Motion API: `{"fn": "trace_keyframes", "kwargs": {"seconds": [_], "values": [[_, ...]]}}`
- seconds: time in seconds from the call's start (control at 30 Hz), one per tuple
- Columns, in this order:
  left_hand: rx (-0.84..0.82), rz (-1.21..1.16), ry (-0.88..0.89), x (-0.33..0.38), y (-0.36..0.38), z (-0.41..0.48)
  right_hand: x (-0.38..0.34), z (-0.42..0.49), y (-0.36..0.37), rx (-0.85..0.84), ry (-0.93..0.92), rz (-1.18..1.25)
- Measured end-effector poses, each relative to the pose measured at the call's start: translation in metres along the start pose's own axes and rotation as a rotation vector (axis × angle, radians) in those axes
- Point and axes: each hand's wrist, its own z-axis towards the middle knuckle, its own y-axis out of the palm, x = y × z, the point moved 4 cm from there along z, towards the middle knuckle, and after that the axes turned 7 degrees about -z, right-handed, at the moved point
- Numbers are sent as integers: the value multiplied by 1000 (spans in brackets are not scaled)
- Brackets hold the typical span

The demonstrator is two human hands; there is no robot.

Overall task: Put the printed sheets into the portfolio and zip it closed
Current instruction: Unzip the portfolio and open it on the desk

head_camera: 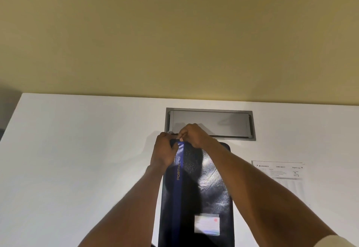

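Forearms in close, both reaching up the table to the far end of the portfolio [206, 188], which lies flat on the white table [77, 159], long axis running straight away from the person. At that far left corner the two hands meet. The left hand [164, 152] is clamped over the corner, bracing it; the right hand [194, 135] is pinched shut just beside it on something small at the edge, by the look of it the zipper pull, though the pull itself is too small to make out. From the pinch, the whole case stretches back toward the body, so any zip travel runs along an edge from here.

Dark, glossy, grained leather-like cover, rounded corners, a blue band [178, 178] lettered PORTFOLIO down its length, a pale label [206, 224] near the close end.

Right of the grip and well apart, a printed sheet [281, 174] lies on the table, outside the case. Beyond the hands, a grey recessed hatch [211, 123].
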Motion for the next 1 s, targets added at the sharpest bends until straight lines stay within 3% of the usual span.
{"fn": "trace_keyframes", "kwargs": {"seconds": [0.2, 0.6, 0.87, 1.0], "values": [[-5, -17, -5, 1, -2, 1, 6, 6, -10, 8, -39, 61], [0, 40, -36, -5, -3, 7, 24, -11, -20, 72, -195, -507], [1, 38, -37, -10, -3, 9, 96, -51, -44, 136, 1, -494], [7, 48, -43, -12, -4, 10, 130, -78, -51, 213, 105, -315]]}}
